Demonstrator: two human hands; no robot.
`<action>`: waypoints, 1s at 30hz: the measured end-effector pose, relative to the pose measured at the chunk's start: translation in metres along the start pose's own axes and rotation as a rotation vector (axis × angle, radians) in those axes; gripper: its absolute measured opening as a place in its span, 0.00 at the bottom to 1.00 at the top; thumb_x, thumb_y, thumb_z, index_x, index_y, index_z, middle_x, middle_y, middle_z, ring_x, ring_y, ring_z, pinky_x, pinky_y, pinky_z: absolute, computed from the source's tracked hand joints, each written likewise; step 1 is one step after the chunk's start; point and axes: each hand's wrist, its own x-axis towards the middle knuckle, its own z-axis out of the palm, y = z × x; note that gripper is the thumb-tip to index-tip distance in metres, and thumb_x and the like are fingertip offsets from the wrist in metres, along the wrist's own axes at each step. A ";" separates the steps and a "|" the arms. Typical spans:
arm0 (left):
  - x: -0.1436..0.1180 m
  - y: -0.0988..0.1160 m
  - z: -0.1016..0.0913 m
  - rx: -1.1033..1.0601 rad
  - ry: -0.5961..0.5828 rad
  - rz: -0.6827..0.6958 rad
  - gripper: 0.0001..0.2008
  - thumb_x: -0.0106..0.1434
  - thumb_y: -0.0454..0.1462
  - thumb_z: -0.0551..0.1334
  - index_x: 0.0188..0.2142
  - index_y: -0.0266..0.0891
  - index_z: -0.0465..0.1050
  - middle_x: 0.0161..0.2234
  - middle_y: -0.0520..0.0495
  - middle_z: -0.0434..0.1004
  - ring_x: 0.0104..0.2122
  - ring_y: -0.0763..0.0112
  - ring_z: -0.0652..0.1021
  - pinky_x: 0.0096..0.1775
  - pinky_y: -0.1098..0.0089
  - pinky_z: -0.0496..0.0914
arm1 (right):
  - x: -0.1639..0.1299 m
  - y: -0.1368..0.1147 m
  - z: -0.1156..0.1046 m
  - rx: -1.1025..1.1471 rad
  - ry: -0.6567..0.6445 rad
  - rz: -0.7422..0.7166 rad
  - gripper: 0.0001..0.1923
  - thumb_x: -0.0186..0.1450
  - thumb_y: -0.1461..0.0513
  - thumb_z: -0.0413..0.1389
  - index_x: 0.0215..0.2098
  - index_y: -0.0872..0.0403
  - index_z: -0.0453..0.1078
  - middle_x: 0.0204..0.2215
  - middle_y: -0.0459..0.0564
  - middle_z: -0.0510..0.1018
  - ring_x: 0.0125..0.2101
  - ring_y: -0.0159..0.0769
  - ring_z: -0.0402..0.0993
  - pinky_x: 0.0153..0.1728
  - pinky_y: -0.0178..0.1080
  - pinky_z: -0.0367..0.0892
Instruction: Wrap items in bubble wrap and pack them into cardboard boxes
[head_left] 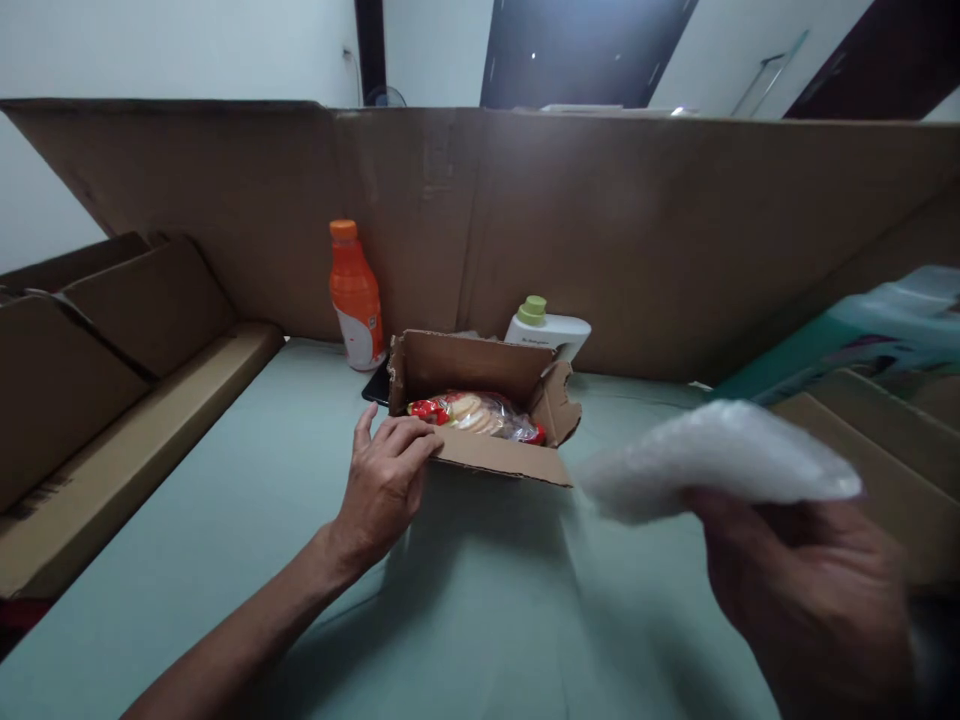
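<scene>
In the head view, a pale green tabletop lies beneath the left hand, with a tall brown cardboard panel beyond. Just ahead, an open brown cardboard box contains a red-and-clear plastic packet; the left fingers rest bent on its near flap, pinch unclear, while the right hand, well apart, clasps a blurred, elongated white bundle.

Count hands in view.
2: the left hand, on the front flap of the small open box; the right hand, at lower right, holding a whitish blurred bundle.
</scene>
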 end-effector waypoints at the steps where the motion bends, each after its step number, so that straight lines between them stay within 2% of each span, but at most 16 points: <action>1: 0.001 -0.001 0.000 -0.005 -0.004 0.001 0.15 0.67 0.27 0.55 0.45 0.44 0.75 0.45 0.47 0.81 0.49 0.62 0.77 0.65 0.43 0.54 | 0.012 -0.007 0.013 0.004 0.009 -0.054 0.20 0.58 0.54 0.69 0.48 0.46 0.78 0.44 0.51 0.83 0.42 0.45 0.81 0.42 0.48 0.78; 3: 0.005 -0.003 0.002 -0.018 -0.006 0.002 0.15 0.67 0.26 0.55 0.45 0.44 0.75 0.45 0.47 0.81 0.49 0.62 0.77 0.64 0.44 0.54 | 0.036 -0.022 0.045 -0.047 -0.096 -0.184 0.18 0.60 0.55 0.68 0.48 0.48 0.77 0.44 0.50 0.82 0.42 0.42 0.80 0.44 0.45 0.76; 7: 0.009 -0.005 0.005 -0.039 -0.004 -0.005 0.14 0.68 0.27 0.55 0.45 0.44 0.74 0.45 0.47 0.81 0.50 0.62 0.77 0.64 0.45 0.56 | 0.078 -0.033 0.115 -0.232 -0.455 -0.402 0.08 0.65 0.59 0.62 0.42 0.52 0.75 0.35 0.45 0.81 0.35 0.35 0.77 0.37 0.37 0.70; 11: 0.007 -0.005 0.002 -0.051 -0.034 -0.001 0.14 0.67 0.27 0.55 0.45 0.43 0.74 0.46 0.47 0.81 0.50 0.63 0.77 0.64 0.46 0.54 | 0.094 -0.014 0.170 -0.300 -0.737 -0.351 0.06 0.60 0.67 0.60 0.37 0.55 0.72 0.29 0.43 0.78 0.30 0.32 0.72 0.33 0.34 0.62; 14: 0.010 -0.005 -0.007 -0.090 -0.051 0.001 0.13 0.65 0.30 0.57 0.48 0.43 0.73 0.47 0.47 0.80 0.50 0.62 0.77 0.66 0.46 0.51 | 0.093 0.008 0.196 -0.321 -0.871 -0.248 0.06 0.57 0.70 0.59 0.32 0.55 0.70 0.27 0.42 0.76 0.29 0.31 0.69 0.33 0.33 0.59; 17: 0.022 -0.008 -0.017 -0.080 0.038 -0.027 0.21 0.62 0.33 0.60 0.56 0.41 0.68 0.53 0.42 0.78 0.56 0.58 0.75 0.67 0.45 0.50 | 0.088 0.026 0.210 -0.333 -0.938 -0.175 0.06 0.56 0.71 0.58 0.31 0.56 0.71 0.26 0.42 0.75 0.29 0.31 0.69 0.32 0.32 0.58; 19: 0.035 -0.011 -0.019 -0.018 0.053 -0.053 0.26 0.62 0.35 0.60 0.60 0.38 0.65 0.58 0.38 0.75 0.60 0.54 0.72 0.66 0.44 0.51 | 0.088 0.034 0.213 -0.336 -0.970 -0.157 0.04 0.58 0.69 0.57 0.32 0.56 0.72 0.26 0.42 0.76 0.28 0.30 0.69 0.31 0.32 0.59; 22: 0.057 -0.014 -0.017 0.076 -0.099 -0.051 0.21 0.63 0.36 0.59 0.56 0.37 0.68 0.56 0.37 0.76 0.63 0.50 0.69 0.66 0.38 0.49 | 0.095 0.040 0.210 -0.335 -1.033 -0.151 0.04 0.59 0.68 0.57 0.34 0.58 0.73 0.29 0.44 0.78 0.29 0.30 0.70 0.31 0.31 0.62; 24: 0.070 -0.015 -0.015 0.114 -0.213 -0.026 0.16 0.65 0.36 0.58 0.51 0.37 0.71 0.53 0.37 0.79 0.63 0.49 0.68 0.65 0.34 0.44 | 0.103 0.038 0.203 -0.330 -1.081 -0.161 0.08 0.58 0.68 0.58 0.37 0.58 0.74 0.33 0.46 0.79 0.32 0.32 0.72 0.34 0.32 0.65; 26: 0.078 -0.014 -0.012 0.124 -0.308 -0.004 0.13 0.67 0.36 0.56 0.47 0.37 0.73 0.51 0.37 0.80 0.63 0.49 0.68 0.65 0.32 0.42 | 0.109 0.032 0.194 -0.323 -1.108 -0.175 0.18 0.57 0.67 0.61 0.47 0.58 0.74 0.41 0.50 0.81 0.38 0.35 0.75 0.40 0.35 0.68; 28: 0.082 -0.013 -0.010 0.106 -0.382 0.007 0.13 0.68 0.37 0.55 0.47 0.37 0.73 0.53 0.36 0.79 0.64 0.50 0.67 0.65 0.32 0.42 | 0.112 0.023 0.187 -0.354 -1.099 -0.221 0.31 0.57 0.65 0.64 0.59 0.57 0.68 0.52 0.55 0.78 0.47 0.40 0.75 0.47 0.38 0.68; 30: 0.082 -0.013 -0.009 0.067 -0.420 0.009 0.15 0.68 0.38 0.55 0.50 0.37 0.73 0.55 0.36 0.78 0.65 0.50 0.66 0.65 0.33 0.44 | 0.111 0.016 0.185 -0.451 -1.095 -0.295 0.33 0.59 0.63 0.63 0.63 0.55 0.66 0.57 0.56 0.75 0.52 0.43 0.74 0.52 0.40 0.67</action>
